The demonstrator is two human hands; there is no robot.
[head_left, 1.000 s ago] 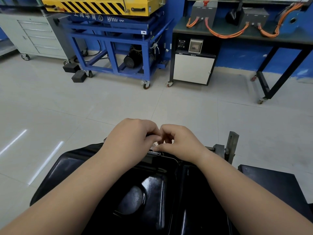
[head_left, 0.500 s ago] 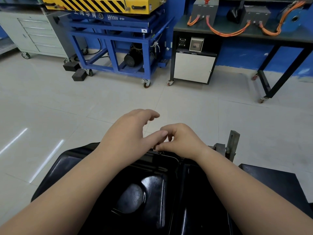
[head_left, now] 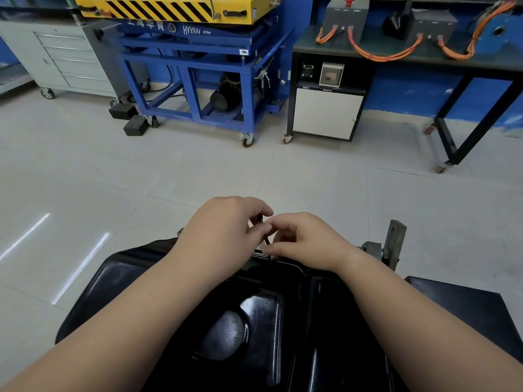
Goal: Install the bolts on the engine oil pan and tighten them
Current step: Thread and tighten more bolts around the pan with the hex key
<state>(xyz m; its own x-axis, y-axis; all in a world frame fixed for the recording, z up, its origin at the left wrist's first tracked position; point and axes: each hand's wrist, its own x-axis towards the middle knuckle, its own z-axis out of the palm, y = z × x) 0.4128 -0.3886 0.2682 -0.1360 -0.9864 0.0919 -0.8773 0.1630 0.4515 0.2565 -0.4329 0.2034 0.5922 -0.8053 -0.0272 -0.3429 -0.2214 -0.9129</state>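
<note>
The glossy black engine oil pan (head_left: 254,321) fills the bottom middle of the head view, under both forearms. My left hand (head_left: 220,230) and my right hand (head_left: 305,241) meet at the pan's far flange. The right hand's fingertips pinch a small silvery bolt (head_left: 261,248) sitting on that flange. The left hand's thumb and curled fingers close round a thin dark shaft (head_left: 264,236) just above the bolt. The fingers hide most of both pieces.
A grey metal bracket (head_left: 393,244) stands up right of the pan, with a dark flat plate (head_left: 467,312) behind it. Across the tiled floor stand a blue wheeled cart (head_left: 198,80), a white-doored cabinet (head_left: 328,111), a black bench (head_left: 452,60) and grey drawers (head_left: 65,58).
The left hand let go and spread its fingers half a second ago, then curled back in at the flange. The right hand has stayed pinched at the same spot.
</note>
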